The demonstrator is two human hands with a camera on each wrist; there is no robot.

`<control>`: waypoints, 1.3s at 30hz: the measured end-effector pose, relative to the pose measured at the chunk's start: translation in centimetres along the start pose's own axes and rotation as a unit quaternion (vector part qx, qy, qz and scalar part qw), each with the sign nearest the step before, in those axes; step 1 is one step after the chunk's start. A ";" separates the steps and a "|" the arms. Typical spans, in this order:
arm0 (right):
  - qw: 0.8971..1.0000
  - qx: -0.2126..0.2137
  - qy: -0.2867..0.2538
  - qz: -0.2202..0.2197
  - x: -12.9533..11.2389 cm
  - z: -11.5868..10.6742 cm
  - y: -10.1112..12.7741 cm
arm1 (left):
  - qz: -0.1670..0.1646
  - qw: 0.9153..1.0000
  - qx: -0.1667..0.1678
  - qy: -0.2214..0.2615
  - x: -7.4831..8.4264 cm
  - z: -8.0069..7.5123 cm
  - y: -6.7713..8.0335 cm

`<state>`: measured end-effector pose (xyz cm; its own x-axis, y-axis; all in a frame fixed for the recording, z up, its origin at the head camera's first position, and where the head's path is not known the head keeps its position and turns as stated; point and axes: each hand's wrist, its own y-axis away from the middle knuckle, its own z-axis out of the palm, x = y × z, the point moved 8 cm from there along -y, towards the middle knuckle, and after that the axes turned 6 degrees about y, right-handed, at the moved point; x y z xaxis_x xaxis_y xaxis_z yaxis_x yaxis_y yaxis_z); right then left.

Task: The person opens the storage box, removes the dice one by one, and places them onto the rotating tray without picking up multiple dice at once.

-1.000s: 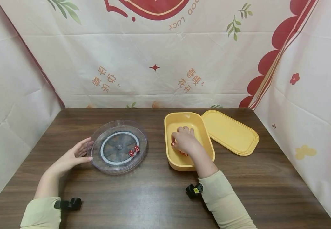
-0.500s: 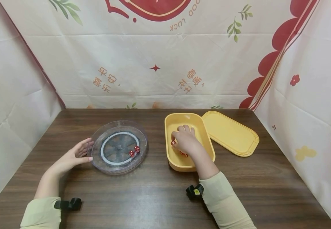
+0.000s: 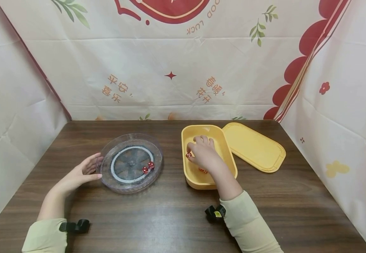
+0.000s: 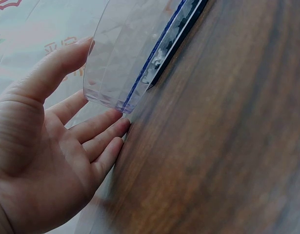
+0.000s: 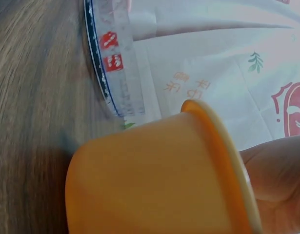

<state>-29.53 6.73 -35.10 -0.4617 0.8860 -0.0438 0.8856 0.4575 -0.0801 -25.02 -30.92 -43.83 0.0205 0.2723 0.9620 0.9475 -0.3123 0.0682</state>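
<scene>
That tiny red die point(image 3: 188, 155) pinched in the right hand's point(image 3: 203, 156) fingertips could easily slip back into the yellow plastic tub point(image 3: 224, 151), while the open left hand point(image 3: 81, 173) just rests against the clear round plastic dish point(image 3: 119, 182).

Plate point(image 3: 131, 162) left of box point(image 3: 189, 172), lid point(image 3: 254, 146) right of box, two dice point(image 3: 148, 167) on plate

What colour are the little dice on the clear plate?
Red with white dots, clearest in the head view.

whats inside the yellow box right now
Inside the yellow box, the right hand pinches a red die; another red die peeks out beneath the hand. The floor under the hand is hidden.
</scene>
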 end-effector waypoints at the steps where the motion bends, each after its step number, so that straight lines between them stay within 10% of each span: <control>1: 1.000 0.003 0.001 -0.002 -0.1 -0.1 0.0 | 0.000 1.000 0.000 0.000 0.0 0.0 0.0; 39: 0.994 0.076 0.024 -0.077 -5.7 -2.7 1.1 | 0.001 1.000 0.002 0.003 0.0 0.0 0.1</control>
<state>-25.83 2.40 -32.29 -0.5852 0.8104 0.0285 0.7848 0.5748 -0.2316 -24.89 -30.93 -43.83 0.0211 0.2657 0.9638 0.9488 -0.3091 0.0644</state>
